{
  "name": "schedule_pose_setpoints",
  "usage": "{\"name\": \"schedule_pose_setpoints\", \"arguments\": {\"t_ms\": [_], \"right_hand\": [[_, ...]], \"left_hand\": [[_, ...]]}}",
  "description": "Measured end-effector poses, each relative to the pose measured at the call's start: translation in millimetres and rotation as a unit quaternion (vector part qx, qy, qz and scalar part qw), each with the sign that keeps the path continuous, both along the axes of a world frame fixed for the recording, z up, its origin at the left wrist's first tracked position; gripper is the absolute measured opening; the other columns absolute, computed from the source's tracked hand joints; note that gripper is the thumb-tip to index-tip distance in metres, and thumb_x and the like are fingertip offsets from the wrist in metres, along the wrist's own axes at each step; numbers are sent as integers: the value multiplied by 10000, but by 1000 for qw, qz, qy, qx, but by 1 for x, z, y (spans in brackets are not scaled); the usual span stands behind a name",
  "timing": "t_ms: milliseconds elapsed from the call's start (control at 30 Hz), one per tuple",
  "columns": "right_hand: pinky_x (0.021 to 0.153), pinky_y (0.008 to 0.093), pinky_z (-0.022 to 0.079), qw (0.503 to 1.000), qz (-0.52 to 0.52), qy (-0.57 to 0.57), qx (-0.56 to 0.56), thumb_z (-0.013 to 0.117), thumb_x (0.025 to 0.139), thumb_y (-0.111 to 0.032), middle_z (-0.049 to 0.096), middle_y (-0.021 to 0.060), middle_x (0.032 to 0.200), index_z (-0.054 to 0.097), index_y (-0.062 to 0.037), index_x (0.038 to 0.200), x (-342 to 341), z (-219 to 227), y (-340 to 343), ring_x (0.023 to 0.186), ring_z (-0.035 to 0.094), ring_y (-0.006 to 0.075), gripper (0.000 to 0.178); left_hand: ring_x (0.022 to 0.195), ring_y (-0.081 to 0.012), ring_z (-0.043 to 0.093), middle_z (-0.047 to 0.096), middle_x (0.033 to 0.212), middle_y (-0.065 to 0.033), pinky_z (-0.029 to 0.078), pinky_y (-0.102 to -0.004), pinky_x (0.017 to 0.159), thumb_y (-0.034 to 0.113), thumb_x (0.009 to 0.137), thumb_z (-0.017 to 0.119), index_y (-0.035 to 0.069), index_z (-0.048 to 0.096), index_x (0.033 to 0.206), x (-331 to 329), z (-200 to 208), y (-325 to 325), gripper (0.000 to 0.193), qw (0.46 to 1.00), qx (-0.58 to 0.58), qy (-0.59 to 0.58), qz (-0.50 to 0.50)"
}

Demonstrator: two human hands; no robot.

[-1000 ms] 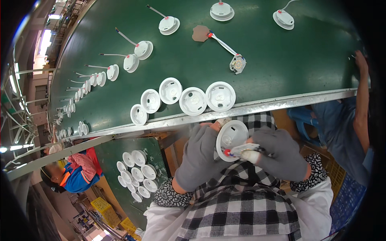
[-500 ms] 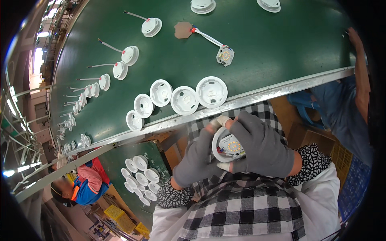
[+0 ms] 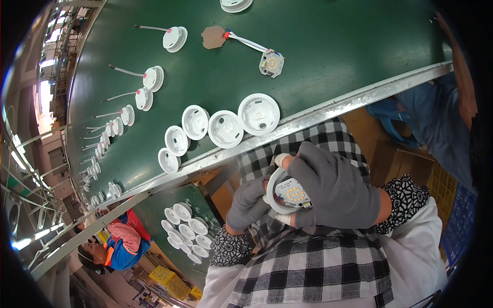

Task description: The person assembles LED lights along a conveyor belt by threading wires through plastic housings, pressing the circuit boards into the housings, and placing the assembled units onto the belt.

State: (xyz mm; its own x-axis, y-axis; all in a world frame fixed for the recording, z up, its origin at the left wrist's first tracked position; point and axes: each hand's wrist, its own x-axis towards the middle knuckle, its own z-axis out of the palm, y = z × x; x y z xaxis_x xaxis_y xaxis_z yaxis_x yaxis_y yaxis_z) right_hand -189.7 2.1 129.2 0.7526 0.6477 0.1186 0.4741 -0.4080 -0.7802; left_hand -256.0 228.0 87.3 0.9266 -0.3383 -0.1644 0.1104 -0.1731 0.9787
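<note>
Unit in hand: a white cup (image 3: 274,183), located in front of the checked apron (image 3: 308,256), just off the near edge of the green table (image 3: 334,56). The right hand (image 3: 336,190) grasps it, with fingers bent over the far side and the thumb at the near rim. The left hand (image 3: 247,205) has its bent fingers against the left rim; whether they grip or merely steady it, cannot tell.

Change of state: one second earlier, the right hand held the circuit board (image 3: 291,193) tilted at the cup's near side; the board now lies inside the cup, its ring of yellow dots facing up. The insertion step therefore appears largely complete, although full seating cannot be confirmed because the right hand covers part of the unit.

Adjacent items: five open cups (image 3: 226,129) stand along the table's near edge; a second board (image 3: 271,63), wired to a brown plate (image 3: 213,37), lies farther away
</note>
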Motion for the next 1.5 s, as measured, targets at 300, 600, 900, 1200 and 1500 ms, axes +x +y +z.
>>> {"name": "schedule_pose_setpoints", "arguments": {"t_ms": [300, 600, 900, 1200, 1500], "right_hand": [[649, 347, 517, 981, 65, 151, 102, 810, 595, -360, 475, 148, 1036, 431, -3, 1221, 7, -22, -12, 738, 607, 257, 814], [732, 413, 524, 959, 146, 235, -58, 776, 605, -515, 429, 123, 1109, 400, -25, 1239, -6, -42, -23, 829, 626, 296, 885], [824, 396, 482, 994, 54, 60, -74, 838, 572, -432, 411, 126, 1114, 389, -59, 1295, -10, -28, -28, 1000, 537, 297, 930], [821, 340, 453, 886, 223, 401, 70, 806, 625, -326, 464, 111, 1057, 435, -51, 1195, -37, -73, -18, 952, 539, 222, 733], [868, 322, 444, 882, 130, 440, 113, 813, 639, -295, 517, 79, 1029, 453, -37, 1182, -75, -79, -25, 986, 551, 206, 700]], "left_hand": [[836, -149, 652, 680, 942, -85, 479, -253, 730, 28, 852, 640, -5, 606, 1017, -6, 7, -13, 172, 988, -131, 78, 24], [570, -169, 636, 662, 779, -73, 445, -261, 501, 46, 784, 698, 88, 529, 1145, -23, 22, -19, 401, 994, 75, 56, -60], [559, -188, 651, 641, 685, -67, 470, -257, 493, 113, 777, 710, 97, 578, 1040, -34, 27, -22, 294, 973, 209, 53, -83], [515, -242, 589, 586, 626, -83, 440, -320, 481, 196, 866, 645, 83, 606, 922, -35, 25, -8, 131, 978, 127, 62, -151], [755, -112, 510, 559, 772, -54, 405, -287, 664, 266, 957, 524, -6, 579, 738, -79, 3, -30, 353, 918, -249, 304, 58]]}}
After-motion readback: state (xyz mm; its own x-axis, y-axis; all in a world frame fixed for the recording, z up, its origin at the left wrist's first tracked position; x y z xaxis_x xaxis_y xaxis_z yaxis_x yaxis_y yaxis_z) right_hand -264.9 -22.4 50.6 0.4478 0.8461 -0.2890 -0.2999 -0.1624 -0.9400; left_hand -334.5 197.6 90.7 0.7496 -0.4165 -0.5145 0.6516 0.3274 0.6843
